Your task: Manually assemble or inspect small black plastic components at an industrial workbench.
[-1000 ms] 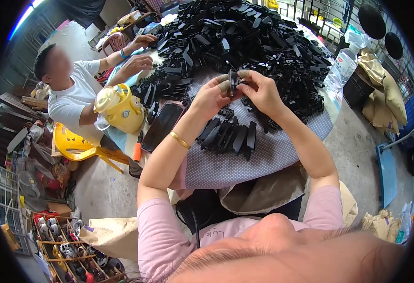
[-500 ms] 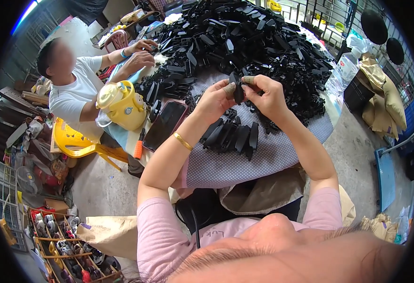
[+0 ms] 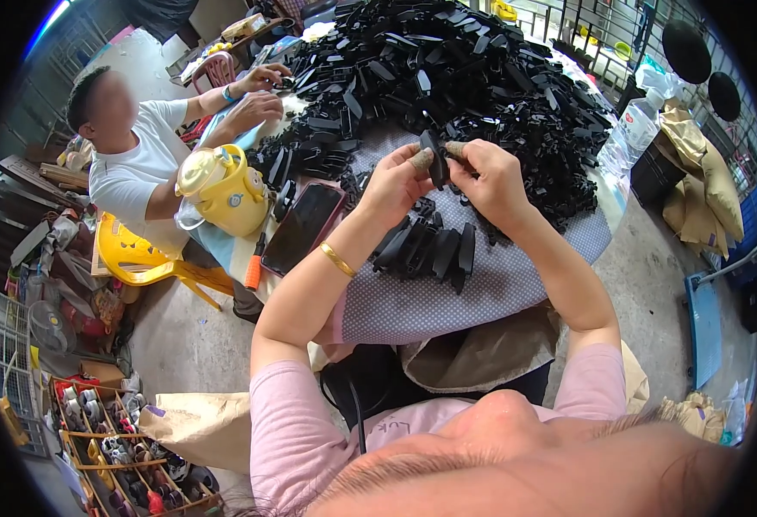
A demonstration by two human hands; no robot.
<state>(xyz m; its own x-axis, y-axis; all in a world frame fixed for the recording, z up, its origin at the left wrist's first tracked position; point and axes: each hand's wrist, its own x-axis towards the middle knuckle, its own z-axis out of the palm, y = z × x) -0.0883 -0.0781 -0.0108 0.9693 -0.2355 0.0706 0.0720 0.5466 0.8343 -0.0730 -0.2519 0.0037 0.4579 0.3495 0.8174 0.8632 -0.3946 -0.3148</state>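
Observation:
Between my hands is a black elongated plastic part [image 3: 434,162], held upright above the table. My left hand [image 3: 396,181] pinches it from the left, its thumb wrapped in tan tape. From the other side my right hand [image 3: 484,172] closes its taped fingertips against the part's edge; whether a smaller piece sits between them I cannot make out. Just below, a small cluster of similar black parts [image 3: 426,250] lies on the dotted tablecloth [image 3: 499,293]. A large heap of black plastic parts [image 3: 430,69] rises beyond my hands.
Left of my arm lie a phone [image 3: 305,228] and an orange-handled tool [image 3: 254,269], beside a yellow jug [image 3: 228,194]. Across at the left sits a co-worker [image 3: 133,146] handling parts. A clear plastic bottle [image 3: 635,129] stands at the right edge. An open sack [image 3: 482,353] hangs at my lap.
My right fingers have shifted slightly against the black part, which has tilted a little. The co-worker's hands have moved slightly. The rest looks the same.

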